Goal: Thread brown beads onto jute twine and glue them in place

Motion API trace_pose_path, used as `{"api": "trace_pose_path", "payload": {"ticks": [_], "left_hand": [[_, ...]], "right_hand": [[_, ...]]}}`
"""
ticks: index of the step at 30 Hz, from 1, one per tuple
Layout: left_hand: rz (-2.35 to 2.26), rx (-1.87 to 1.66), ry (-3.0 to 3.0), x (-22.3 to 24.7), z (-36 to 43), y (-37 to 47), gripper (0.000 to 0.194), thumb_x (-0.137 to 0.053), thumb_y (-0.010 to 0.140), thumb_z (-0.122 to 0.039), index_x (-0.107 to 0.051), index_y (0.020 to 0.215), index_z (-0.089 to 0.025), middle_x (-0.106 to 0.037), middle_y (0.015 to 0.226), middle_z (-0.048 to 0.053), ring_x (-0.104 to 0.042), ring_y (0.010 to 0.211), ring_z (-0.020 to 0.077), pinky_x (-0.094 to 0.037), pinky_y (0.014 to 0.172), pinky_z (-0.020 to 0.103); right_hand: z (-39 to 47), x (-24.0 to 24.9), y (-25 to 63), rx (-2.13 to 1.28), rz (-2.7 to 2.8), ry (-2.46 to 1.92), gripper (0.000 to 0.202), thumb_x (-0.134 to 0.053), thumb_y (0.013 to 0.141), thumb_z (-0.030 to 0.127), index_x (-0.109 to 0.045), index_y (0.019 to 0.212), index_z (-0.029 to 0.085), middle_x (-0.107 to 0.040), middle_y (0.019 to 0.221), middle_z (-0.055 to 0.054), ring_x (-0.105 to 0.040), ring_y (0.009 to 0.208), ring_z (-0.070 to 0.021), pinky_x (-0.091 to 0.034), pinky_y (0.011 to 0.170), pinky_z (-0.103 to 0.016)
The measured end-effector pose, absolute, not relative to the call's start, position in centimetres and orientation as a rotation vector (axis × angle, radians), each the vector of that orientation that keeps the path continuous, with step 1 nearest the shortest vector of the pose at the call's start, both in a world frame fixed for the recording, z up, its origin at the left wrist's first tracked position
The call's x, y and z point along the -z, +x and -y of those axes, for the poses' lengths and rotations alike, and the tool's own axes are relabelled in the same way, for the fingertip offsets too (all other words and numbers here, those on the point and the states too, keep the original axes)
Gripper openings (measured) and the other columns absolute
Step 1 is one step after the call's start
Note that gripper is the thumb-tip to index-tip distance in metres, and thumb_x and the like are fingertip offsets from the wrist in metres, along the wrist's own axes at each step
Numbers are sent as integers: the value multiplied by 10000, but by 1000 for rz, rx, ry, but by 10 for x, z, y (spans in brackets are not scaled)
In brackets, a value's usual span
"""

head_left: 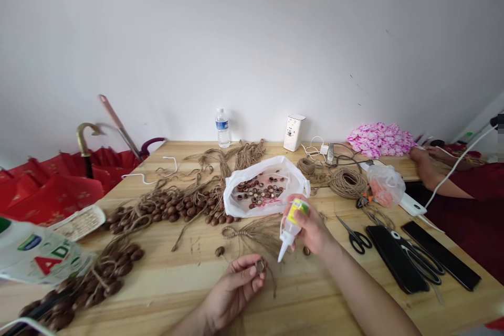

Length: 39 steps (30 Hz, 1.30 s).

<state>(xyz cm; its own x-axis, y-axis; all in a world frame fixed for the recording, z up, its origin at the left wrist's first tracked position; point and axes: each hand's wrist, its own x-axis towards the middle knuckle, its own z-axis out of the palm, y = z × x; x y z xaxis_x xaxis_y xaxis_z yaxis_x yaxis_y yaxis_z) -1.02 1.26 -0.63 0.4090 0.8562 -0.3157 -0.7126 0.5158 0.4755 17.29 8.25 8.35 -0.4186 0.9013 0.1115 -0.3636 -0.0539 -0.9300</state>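
Observation:
Pinched in the fingers of my left hand (238,284) is a small brown nut shell (260,266), with a piece of twine hanging beside it. My right hand (311,226) is wrapped round a glue bottle (292,223) with a yellow-green label, its white nozzle pointing down, above and right of the shell and apart from it. Behind my hands, a white plastic bag (236,209) lies open with shell pieces (262,197) inside. One brown nut (219,251) rests left of a twine bundle (252,233). Another shell piece (306,251) lies under my right wrist.
Corded brown nuts (169,207) pile at left, near a large white bottle (39,252) and white tray (84,220). Small scissors (356,236), a black phone (394,260) and twine coils (348,182) lie right. A water bottle (222,128) stands behind. Another person's arm (437,178) is at far right.

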Motion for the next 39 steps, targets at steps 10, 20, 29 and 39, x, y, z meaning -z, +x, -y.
{"api": "trace_pose_path", "payload": {"ticks": [10,20,29,39], "left_hand": [[-429,-1088,368,-4,-18,-25,219,-770,608,-114,-731,817,-170,-735,791,52,-659,647,109,-515,621,183],[-500,-1433,317,-39,-50,-72,215,-664,671,-43,-694,861,-138,-706,802,59,-636,685,111,-549,662,168],[-525,-1437,312,-42,-52,-81,206,-619,698,-30,-687,874,-113,-709,809,80,-646,689,122,-558,671,188],[-625,-1221,359,-34,-53,-74,161,-603,727,-28,-697,842,-90,-733,795,107,-675,724,173,-550,720,278]], "right_hand": [[-98,-99,235,-1635,781,-623,371,-808,602,363,-594,874,229,-677,788,13,-662,686,-139,-575,631,-242],[-56,-50,307,-1374,526,-985,430,-718,646,524,-626,897,187,-642,742,-10,-616,624,-120,-554,590,-233],[-61,1,321,-739,1089,-1531,491,-772,527,372,-554,914,162,-665,880,-90,-639,839,-268,-488,853,-434],[-33,24,328,-343,1182,-1709,735,-609,635,520,-410,1207,104,-514,1189,-230,-548,1059,-355,-424,905,-525]]}}
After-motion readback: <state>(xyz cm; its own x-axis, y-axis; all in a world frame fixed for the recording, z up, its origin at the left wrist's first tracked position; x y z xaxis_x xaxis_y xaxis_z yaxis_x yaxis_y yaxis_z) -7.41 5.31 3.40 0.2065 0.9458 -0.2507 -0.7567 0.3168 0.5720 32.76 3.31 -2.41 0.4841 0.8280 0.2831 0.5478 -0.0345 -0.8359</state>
